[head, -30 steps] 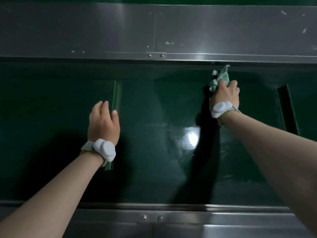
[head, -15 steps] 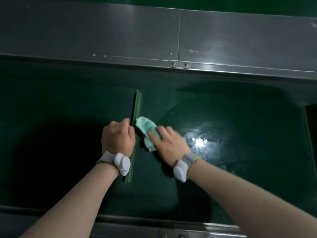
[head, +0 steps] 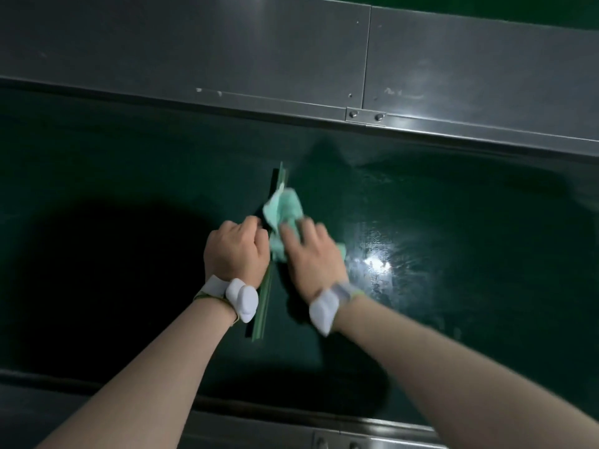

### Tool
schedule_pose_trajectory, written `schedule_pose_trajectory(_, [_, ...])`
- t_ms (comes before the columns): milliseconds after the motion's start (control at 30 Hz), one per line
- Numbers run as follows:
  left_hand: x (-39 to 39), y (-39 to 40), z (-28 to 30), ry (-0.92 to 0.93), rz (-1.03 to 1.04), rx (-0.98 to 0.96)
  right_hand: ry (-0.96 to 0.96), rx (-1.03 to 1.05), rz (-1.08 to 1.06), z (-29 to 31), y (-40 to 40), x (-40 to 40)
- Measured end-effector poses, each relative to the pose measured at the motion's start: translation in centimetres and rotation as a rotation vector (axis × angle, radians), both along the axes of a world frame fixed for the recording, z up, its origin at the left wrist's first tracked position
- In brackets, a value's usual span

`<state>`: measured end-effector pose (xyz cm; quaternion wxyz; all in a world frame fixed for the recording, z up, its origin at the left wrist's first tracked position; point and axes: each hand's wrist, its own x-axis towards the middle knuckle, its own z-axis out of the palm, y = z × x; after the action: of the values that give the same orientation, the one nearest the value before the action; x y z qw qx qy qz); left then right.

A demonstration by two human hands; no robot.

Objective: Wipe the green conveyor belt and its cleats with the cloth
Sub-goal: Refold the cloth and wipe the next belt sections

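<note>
The dark green conveyor belt (head: pixel 453 254) fills the middle of the view, wet and shiny on its right half. A light green cleat (head: pixel 264 306) stands up from the belt and runs away from me. My left hand (head: pixel 236 251) is curled on the cleat's left side and grips it. My right hand (head: pixel 311 254) presses a pale green cloth (head: pixel 283 212) against the cleat's right side, fingers spread over the cloth. The cloth bunches up above my fingers against the cleat's upper part. Both wrists carry white bands.
A grey steel side rail (head: pixel 421 69) with a bolted joint plate (head: pixel 366 116) borders the belt's far side. Another steel rail (head: pixel 324 432) runs along the near edge. A bright light glare (head: pixel 377 264) sits on the wet belt right of my hands.
My right hand has come from the far right of the belt to the cleat with the cloth and slid up along it. My left hand has closed on the cleat.
</note>
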<state>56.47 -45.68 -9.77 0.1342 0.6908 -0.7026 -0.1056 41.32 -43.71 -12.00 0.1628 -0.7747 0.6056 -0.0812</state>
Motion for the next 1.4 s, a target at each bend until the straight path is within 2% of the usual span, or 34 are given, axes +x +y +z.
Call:
schedule_pose_trajectory(133, [0.5, 0.4, 0.1, 0.083, 0.025, 0.043, -0.025, 0.036, 0.231, -0.3, 9.3, -0.8])
schedule_pose_trajectory(267, [0.4, 1.0, -0.1, 0.066, 0.013, 0.087, -0.001, 0.027, 0.423, -0.2, 5.4, -3.2])
schedule_pose_trajectory(333, [0.1, 1.4, -0.1, 0.039, 0.024, 0.097, 0.057, -0.007, 0.307, -0.1, 0.3, -4.4])
schedule_pose_trajectory(467, [-0.5, 2.5, 0.2, 0.000, -0.015, 0.073, 0.172, -0.066, -0.143, 0.3, -10.3, -7.0])
schedule_pose_trajectory(567, [-0.8, 3.5, 0.0, -0.030, -0.031, 0.037, 0.197, -0.046, -0.312, 0.0, -12.3, -7.0])
schedule_pose_trajectory(700, [-0.9, 4.1, -0.6, -0.031, -0.034, 0.044, 0.182, -0.085, -0.220, -0.4, -4.7, -3.8])
schedule_pose_trajectory(800, [-0.5, 4.1, -0.9, -0.051, -0.046, 0.058, 0.049, -0.056, -0.089, -0.5, 3.2, -2.0])
schedule_pose_trajectory(900, [-0.6, 4.1, -1.0, -0.049, -0.025, 0.043, -0.001, -0.033, 0.027, -0.7, 8.3, -2.9])
schedule_pose_trajectory(967, [-1.2, 4.4, -1.1, -0.054, -0.022, 0.021, 0.031, -0.058, 0.031, -0.7, 8.3, -5.9])
schedule_pose_trajectory(1033, [-1.0, 4.5, -1.2, -0.063, -0.004, 0.001, 0.118, -0.044, -0.091, -0.6, 6.5, -10.2])
schedule_pose_trajectory(1133, [-1.3, 5.1, -1.6, -0.074, -0.013, -0.027, 0.280, 0.035, -0.484, -0.2, 4.8, -21.6])
schedule_pose_trajectory(1233, [-1.2, 5.3, -2.3, -0.087, -0.047, -0.045, 0.320, 0.066, -0.842, 0.6, 5.7, -31.9])
schedule_pose_trajectory(1300, [-1.1, 5.3, -2.8, -0.127, -0.067, -0.042, 0.328, 0.094, -0.960, 0.6, 6.0, -33.6])
schedule_pose_trajectory(1400, [-1.0, 5.5, -3.3, -0.113, -0.043, -0.041, 0.321, 0.056, -0.962, -0.4, 5.8, -28.7])
